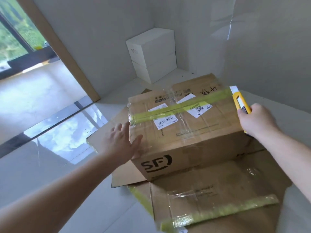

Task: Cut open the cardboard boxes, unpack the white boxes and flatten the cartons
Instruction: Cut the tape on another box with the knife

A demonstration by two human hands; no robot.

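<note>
One view: head camera, all places given relative to the sealed carton (188,125).
Carton: on flattened cardboard (218,195), green tape (181,106) uncut.
Left hand (122,142): fingers straight, pressed flat on carton's left side.
Right hand (255,120): wrapped round yellow knife (239,102) at carton's far right corner.
White boxes (151,54): two stacked, beyond carton.
Advice: brace firmly, cut shallow along the tape, blade away from bracing hand.

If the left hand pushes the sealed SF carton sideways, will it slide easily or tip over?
The sealed SF carton is wide and low, so it probably slides rather than tips. It rests on flattened cardboard, which may slip on the glossy floor. Its tape is intact, so it is likely full and fairly heavy.
</note>
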